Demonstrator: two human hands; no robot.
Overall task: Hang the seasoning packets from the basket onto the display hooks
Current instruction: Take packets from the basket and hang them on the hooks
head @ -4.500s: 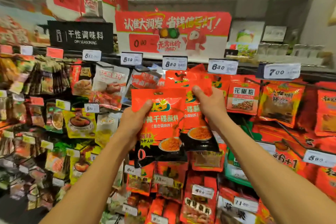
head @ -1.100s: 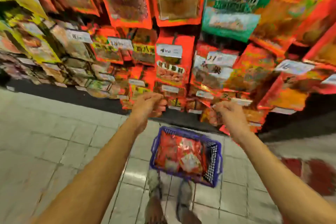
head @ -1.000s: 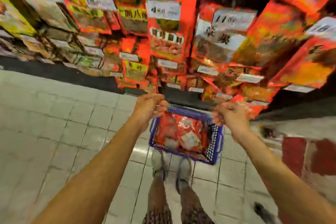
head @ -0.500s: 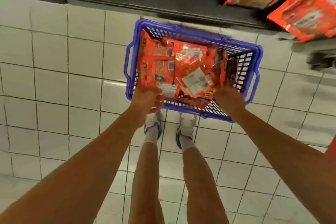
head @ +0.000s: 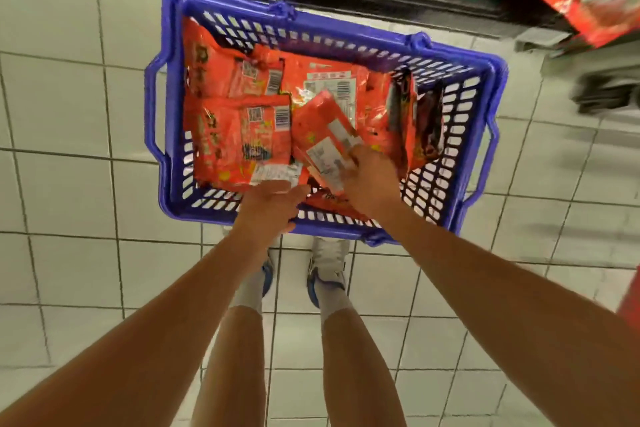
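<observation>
Hands: right (head: 372,184) clamped on glossy foil packet (head: 327,135), left (head: 270,208) flat-fingered, over latticed plastic basket (head: 460,163).

Right hand (head: 370,184) now gripping packet (head: 323,135)

A blue plastic basket (head: 450,104) with slotted walls sits on the tiled floor just ahead of my feet, its bottom covered by a loose heap of orange-red seasoning packets (head: 242,139), most lying flat with their barcoded backs up, a few standing on edge against the right wall. My right hand (head: 370,180) grips one packet (head: 327,135) by its near end, tilting it above the pile with its white label showing. My left hand (head: 268,208) rests over the basket's near rim, fingers touching the edge of the front left packet.
</observation>
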